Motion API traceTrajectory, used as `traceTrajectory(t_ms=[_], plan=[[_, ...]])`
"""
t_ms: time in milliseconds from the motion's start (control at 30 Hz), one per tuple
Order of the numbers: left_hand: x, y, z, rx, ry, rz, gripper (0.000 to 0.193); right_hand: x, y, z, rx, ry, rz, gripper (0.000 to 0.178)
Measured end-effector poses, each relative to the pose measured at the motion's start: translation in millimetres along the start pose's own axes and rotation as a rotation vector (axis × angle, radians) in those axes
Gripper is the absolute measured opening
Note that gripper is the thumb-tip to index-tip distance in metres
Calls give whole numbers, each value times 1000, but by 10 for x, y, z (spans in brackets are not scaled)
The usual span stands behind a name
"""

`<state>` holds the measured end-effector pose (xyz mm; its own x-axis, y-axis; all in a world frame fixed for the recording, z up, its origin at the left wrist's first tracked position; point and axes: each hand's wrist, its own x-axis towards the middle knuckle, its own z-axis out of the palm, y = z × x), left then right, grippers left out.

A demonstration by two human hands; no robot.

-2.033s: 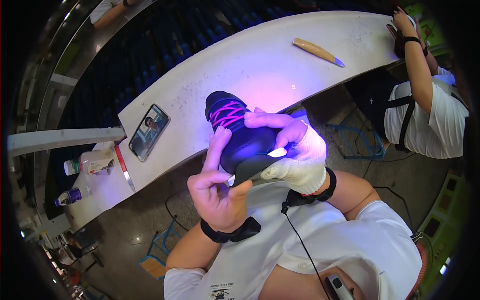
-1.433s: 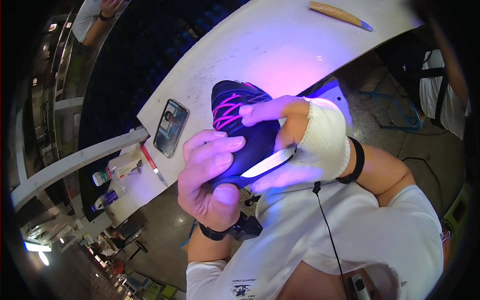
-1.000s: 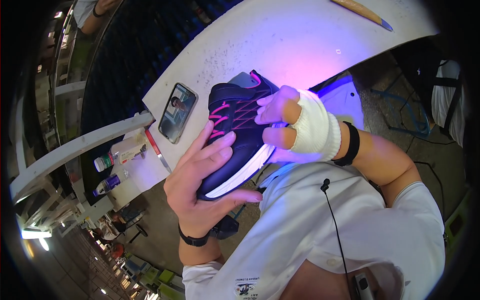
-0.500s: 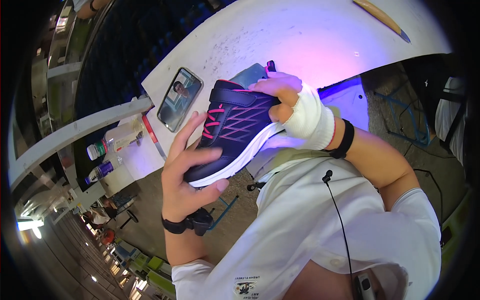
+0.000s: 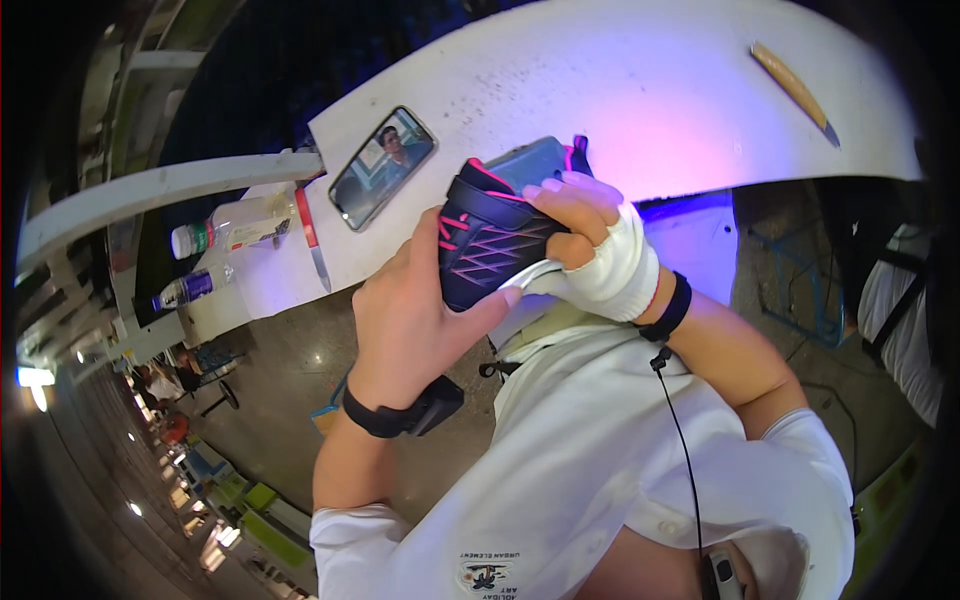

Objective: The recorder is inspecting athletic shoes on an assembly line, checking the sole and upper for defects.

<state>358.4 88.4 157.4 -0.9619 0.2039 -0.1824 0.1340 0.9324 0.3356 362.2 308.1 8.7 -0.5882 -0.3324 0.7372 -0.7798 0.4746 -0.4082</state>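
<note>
Between my hands is a dark sports shoe (image 5: 500,240) with pink criss-cross lines, pink laces, a strap and a white sole. A grey-blue shoe last (image 5: 530,163) sticks up out of its opening, and a pull loop stands at the heel. My left hand (image 5: 405,275) is wrapped round the toe end, its thumb along the sole edge and its other fingers mostly hidden behind the shoe. Wearing a white fingerless glove, my right hand (image 5: 600,240) grips the heel side, fingertips at the collar.
On the white table (image 5: 640,60) lie a phone (image 5: 382,170), a red-handled knife (image 5: 308,230) and, far right, a knife with a wooden handle (image 5: 790,85). Plastic bottles (image 5: 235,225) lie at the left beside a pale metal bar (image 5: 170,185). A blue-framed stool (image 5: 795,265) stands at right.
My left hand has closed further over the toe, covering more of it. The shoe has turned, so its toe points more toward me and more of the last shows. My right hand keeps its grip.
</note>
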Motion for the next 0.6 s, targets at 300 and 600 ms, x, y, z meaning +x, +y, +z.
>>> traceTrajectory(t_ms=[300, 600], plan=[[54, 365, 361, -466, 189, 703, 77, 480, -174, -1236, 398, 156, 210, 86], [106, 511, 1248, -810, 386, 625, 53, 607, -297, -1528, 388, -73, 264, 76]])
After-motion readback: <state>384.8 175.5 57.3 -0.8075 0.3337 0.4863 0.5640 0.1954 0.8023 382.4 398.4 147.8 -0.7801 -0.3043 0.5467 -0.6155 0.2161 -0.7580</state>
